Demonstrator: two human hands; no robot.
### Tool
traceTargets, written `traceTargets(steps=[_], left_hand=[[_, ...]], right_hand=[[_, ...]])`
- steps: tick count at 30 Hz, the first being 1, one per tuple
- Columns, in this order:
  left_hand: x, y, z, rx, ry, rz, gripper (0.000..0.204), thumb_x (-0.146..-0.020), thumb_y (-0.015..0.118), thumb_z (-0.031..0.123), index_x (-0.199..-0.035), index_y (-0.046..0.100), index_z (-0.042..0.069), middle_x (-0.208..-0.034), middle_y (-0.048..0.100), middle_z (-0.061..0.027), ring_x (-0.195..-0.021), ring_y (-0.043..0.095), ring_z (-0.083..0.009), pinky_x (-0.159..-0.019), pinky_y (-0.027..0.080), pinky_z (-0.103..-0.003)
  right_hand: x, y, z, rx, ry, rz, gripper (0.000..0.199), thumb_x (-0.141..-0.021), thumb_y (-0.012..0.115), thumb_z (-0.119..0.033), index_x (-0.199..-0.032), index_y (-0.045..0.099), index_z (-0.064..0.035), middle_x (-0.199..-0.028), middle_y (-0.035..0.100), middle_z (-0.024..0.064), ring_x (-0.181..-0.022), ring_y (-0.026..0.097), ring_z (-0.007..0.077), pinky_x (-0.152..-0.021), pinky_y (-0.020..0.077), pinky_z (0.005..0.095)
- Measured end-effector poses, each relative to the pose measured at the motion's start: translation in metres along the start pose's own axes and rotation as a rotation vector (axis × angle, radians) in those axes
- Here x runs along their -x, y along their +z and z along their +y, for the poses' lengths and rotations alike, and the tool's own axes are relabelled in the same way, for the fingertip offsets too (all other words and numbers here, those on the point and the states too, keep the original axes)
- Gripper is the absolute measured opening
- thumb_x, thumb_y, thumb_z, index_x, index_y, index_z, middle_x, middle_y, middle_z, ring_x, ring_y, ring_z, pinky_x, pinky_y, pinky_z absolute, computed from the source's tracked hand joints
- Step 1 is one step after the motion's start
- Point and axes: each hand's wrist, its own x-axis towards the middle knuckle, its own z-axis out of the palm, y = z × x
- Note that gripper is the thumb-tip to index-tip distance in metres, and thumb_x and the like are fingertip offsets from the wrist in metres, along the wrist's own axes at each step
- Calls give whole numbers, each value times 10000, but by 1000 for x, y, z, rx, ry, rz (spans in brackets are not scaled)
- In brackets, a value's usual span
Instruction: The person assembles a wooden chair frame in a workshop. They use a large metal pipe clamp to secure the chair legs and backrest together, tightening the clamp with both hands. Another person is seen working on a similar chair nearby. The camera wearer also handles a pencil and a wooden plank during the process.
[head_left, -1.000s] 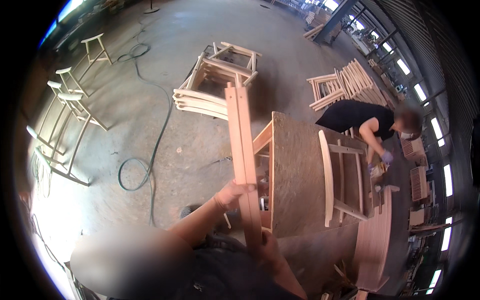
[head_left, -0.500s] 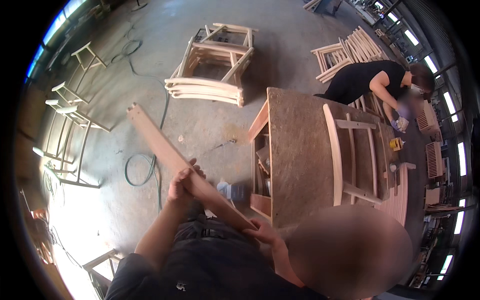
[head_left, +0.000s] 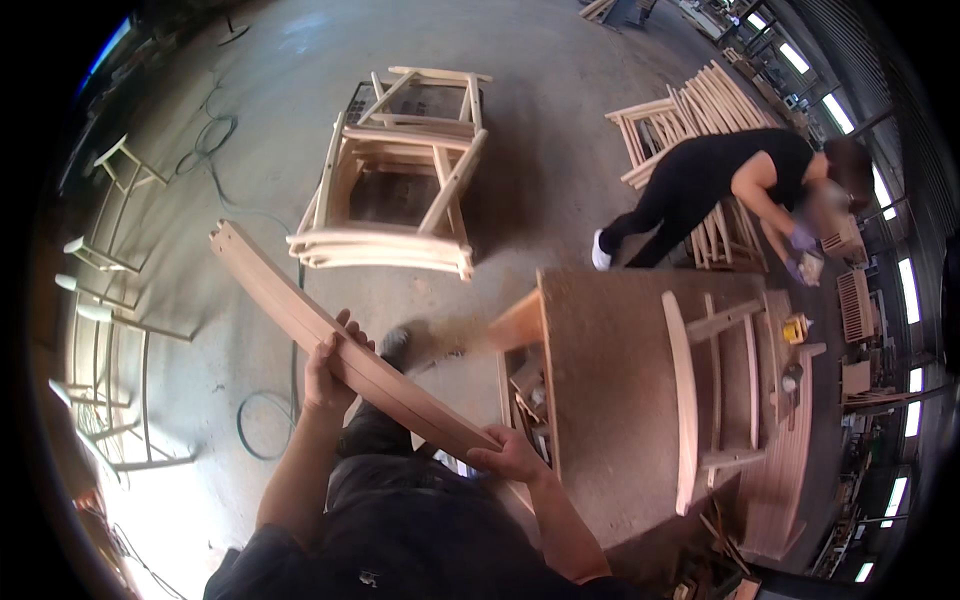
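Observation:
A long, curved wooden rail slants across in front of my body, its far end to the upper left showing small holes or notches. A dark line runs along its length; I cannot tell if it is two pieces lying together. My left hand is wrapped around its middle from the left, fingers showing over the far edge. Toward the near right end, my right hand grips it with the thumb on top.
A wooden workbench stands at my right, bearing a chair-like frame and a yellow container. Ahead are stacked wooden frames. A co-worker bends beyond the bench. A hose and several frames lie left.
The view has shifted, and the bench now sits lower in it. One of my feet has come forward into sight. Both hands keep their hold on the rail, which shows more of its curve.

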Motion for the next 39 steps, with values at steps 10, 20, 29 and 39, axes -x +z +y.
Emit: traceTargets(steps=[10, 20, 29, 39], left_hand=[[-104, -47, 212, 100, 399, 375, 732, -852, 726, 315, -1450, 403, 44, -1121, 586, -90, -1071, 579, -247, -1027, 475, -458], [-52, -32, 414, -232, 883, 375, 573, -913, 677, 262, -1381, 420, 55, -1097, 556, -75, -1073, 563, -208, -1103, 417, -487], [-178, -82, 637, -788, 881, 803, 524, -751, 750, 203, -1206, 585, 4, -971, 637, -83, -885, 610, -177, -832, 497, -369], [-294, -353, 709, -1282, -376, 1468, 447, -662, 835, 241, -966, 720, -66, -874, 729, -209, -858, 721, -280, -758, 557, -422]], right_hand=[[-281, 50, -227, 257, 70, -484, 479, -834, 818, -369, -1094, 683, 10, -902, 692, 54, -824, 645, 122, -748, 525, 297], [-484, 243, -330, 241, -74, -1156, 455, -873, 793, -218, -1247, 626, -19, -1109, 679, 56, -1054, 593, 112, -919, 474, 302], [-684, 406, -391, 450, -264, -1035, 667, -880, 767, -279, -1446, 500, -51, -1327, 630, 163, -1205, 615, 256, -1014, 488, 375], [-933, 369, -538, 380, -139, -469, 466, -932, 704, -223, -1303, 594, 36, -1185, 707, 200, -1082, 702, 288, -946, 549, 379]])
